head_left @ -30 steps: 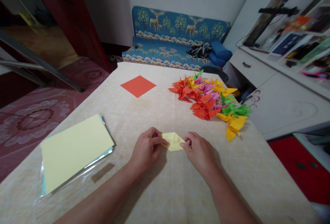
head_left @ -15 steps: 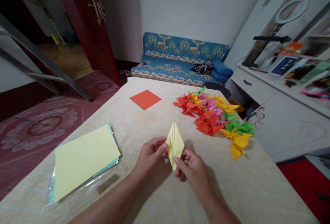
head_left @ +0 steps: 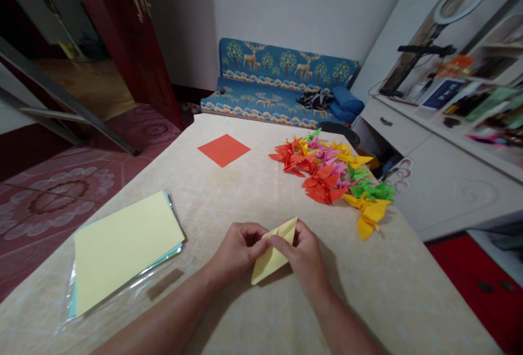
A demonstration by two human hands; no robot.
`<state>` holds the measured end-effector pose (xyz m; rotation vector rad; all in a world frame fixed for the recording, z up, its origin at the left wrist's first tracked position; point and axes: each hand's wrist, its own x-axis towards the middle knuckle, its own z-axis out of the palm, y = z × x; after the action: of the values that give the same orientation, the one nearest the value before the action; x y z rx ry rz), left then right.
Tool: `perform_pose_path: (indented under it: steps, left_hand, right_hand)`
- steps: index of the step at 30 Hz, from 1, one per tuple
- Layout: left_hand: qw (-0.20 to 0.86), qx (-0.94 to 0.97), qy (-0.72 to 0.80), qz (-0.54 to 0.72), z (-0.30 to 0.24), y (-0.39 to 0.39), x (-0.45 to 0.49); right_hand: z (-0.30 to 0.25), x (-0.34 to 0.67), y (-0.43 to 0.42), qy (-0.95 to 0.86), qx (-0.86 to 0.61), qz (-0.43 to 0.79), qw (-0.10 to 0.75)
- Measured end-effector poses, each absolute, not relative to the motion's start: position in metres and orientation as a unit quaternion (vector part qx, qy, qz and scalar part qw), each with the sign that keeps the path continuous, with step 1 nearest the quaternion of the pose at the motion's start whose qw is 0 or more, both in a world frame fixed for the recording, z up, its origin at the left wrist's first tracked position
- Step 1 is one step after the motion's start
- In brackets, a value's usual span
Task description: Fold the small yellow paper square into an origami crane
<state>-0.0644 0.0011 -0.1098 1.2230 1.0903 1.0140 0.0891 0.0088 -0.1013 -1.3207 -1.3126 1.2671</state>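
Folded paper: a pale yellow, creased paper piece, folded to a slim diamond-like shape (head_left: 272,262), sits right in front of me, between my two hands and just above the surface as far as I can judge.
Long axis: it slants, with one tip up and away to my right, by the right hand's fingers, and the other down towards me on the left, clear of any finger.
Left hand: my left hand (head_left: 241,249) is at the paper's upper-left edge, fingers curled in, thumb and fingertips pinching it; the curled fingers are partly hidden.
Right hand: my right hand (head_left: 304,251) wraps the upper-right side, thumb laid across the near face, fingers bent behind it, where I cannot see them fully.
Nearer hand: neither, since both touch the paper; the thumb tips almost meet near its upper-left edge, and the right hand is closer to the far tip.
Red sheet: a flat, square red paper sheet (head_left: 224,151) lies beyond the hands, to the left.
Cranes: a heap of red, orange, pink and green folded-paper cranes (head_left: 322,186) is beyond my right hand.
Stack: pale yellow paper sheets (head_left: 126,251) lie left of my left hand, over blue-green ones.
Surface: a pale, patterned covering dresses the surface (head_left: 245,194) under everything.
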Motion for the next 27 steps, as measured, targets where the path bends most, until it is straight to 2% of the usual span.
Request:
perform_pose_path:
  steps: [5,13,18,22,27]
  left_hand:
    - [0.564,0.538,0.461,0.424,-0.108,0.000,-0.061]
    - [0.627,0.490,0.435,0.421,-0.108,0.005,-0.068]
    - [0.607,0.440,0.443,0.492,-0.110,0.011,-0.074]
    - [0.568,0.463,0.491,0.471,-0.112,0.011,-0.074]
    - [0.533,0.477,0.505,0.482,-0.111,0.012,-0.076]
  right_hand:
    - [-0.104,0.087,0.007,-0.510,-0.563,0.502,0.413]
    - [-0.106,0.096,0.011,-0.505,-0.543,0.484,0.464]
    - [-0.105,0.108,0.019,-0.546,-0.569,0.409,0.460]
    - [-0.105,0.119,0.025,-0.604,-0.572,0.334,0.442]
    - [-0.091,0.123,0.019,-0.783,-0.429,0.214,0.397]
